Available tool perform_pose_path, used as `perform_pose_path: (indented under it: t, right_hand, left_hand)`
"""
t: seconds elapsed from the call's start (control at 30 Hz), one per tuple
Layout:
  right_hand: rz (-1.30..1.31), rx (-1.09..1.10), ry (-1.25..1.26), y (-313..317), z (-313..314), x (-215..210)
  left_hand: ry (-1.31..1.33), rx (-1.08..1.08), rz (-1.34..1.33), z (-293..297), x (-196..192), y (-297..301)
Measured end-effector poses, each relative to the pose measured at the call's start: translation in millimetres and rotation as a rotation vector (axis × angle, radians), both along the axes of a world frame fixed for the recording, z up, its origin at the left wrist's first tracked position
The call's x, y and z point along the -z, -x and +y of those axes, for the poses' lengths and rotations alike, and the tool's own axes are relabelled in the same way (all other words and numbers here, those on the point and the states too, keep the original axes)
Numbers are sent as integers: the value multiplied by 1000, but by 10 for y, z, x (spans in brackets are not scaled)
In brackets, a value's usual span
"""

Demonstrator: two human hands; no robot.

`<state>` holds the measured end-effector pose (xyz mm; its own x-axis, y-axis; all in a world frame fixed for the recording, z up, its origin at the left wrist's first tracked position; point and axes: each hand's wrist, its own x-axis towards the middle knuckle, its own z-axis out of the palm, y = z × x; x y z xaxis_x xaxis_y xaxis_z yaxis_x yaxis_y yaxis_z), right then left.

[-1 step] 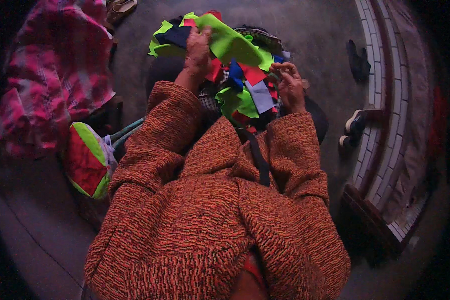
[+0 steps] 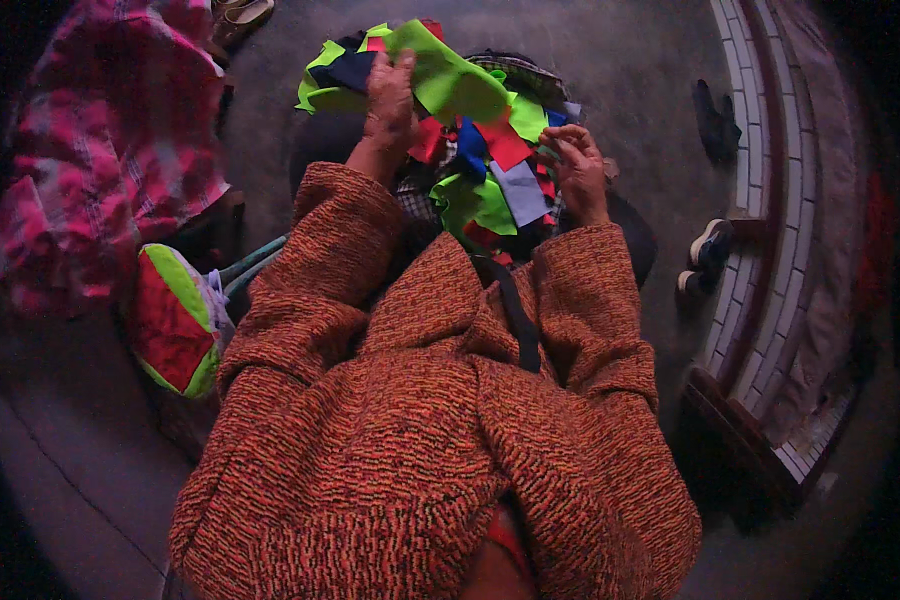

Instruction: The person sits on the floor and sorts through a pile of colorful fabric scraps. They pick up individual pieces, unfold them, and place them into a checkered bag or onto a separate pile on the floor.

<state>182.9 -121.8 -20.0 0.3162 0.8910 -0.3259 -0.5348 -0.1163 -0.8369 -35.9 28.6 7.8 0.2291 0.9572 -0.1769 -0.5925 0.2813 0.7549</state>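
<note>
A pink checked cloth (image 2: 100, 170) lies on the floor (image 2: 630, 80). Dark shoes (image 2: 708, 255) sit by a brick step (image 2: 770, 200).

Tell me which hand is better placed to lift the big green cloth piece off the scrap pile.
Left. The left hand already has its grip on the green cloth piece at the top of the scrap pile. The right hand sits lower at the pile's right edge, fingers among smaller scraps.

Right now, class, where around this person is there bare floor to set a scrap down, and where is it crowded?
Bare floor lies between the scrap pile and the tiled step, up to the dark shoe. More lies at lower left, below the pink cloth. The lap is crowded: the left hand holds a green piece, the right hand fingers scraps.
</note>
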Motion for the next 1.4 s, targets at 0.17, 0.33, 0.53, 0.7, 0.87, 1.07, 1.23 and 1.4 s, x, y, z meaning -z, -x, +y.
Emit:
perform_pose_path:
  t: [0.17, 0.33, 0.53, 0.7, 0.87, 1.07, 1.23, 1.4]
  right_hand:
    - [-412, 3, 385, -82, 21, 648]
    - [-1223, -152, 545, 12, 76, 1167]
    - [-1373, -85, 466, 116, 231, 1187]
    - [-1277, -160, 660, 65, 391, 1083]
    - [-1342, -426, 705, 99, 481, 1062]
    - [-1254, -354, 519, 45, 401, 537]
    - [-936, -305, 365, -182, 131, 249]
    - [-399, -216, 269, -296, -51, 54]
  left_hand:
    - [5, -76, 122, 72, -33, 165]
    - [69, -69, 44, 103, -172, 148]
    - [25, -172, 76, 106, -250, 73]
    - [28, -304, 208, 151, -281, 21]
    - [51, -300, 154, 206, -245, -15]
    - [42, -246, 134, 197, -248, -22]
    - [60, -43, 317, 102, -395, -76]
    - [41, 71, 272, 15, -169, -103]
